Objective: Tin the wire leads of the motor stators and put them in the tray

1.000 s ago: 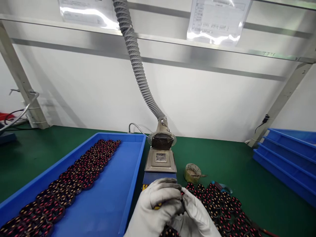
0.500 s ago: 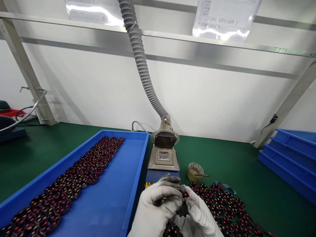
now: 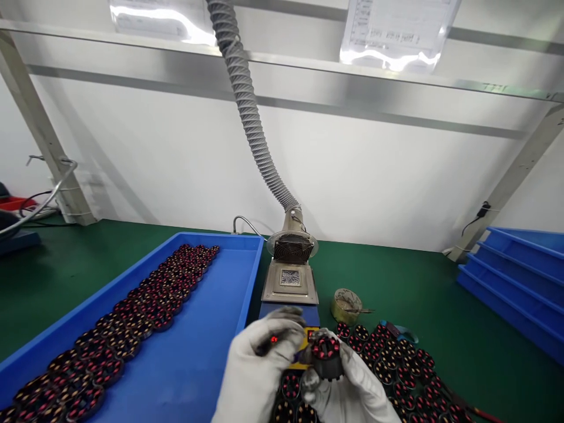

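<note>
The black, red-marked cylindrical part (image 3: 326, 358) pinched in the white-gloved right hand (image 3: 359, 382) might be dropped if smudged fingertips slip; whether anything is pinched by the left hand (image 3: 253, 367) cannot be told.

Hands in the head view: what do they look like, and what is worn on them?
Both the left hand and the right hand wear whitish-grey gloves, plain, with no marking that I can make out. The fingertips are smudged dark grey to black. No sleeve or cable shows on either one.
</note>
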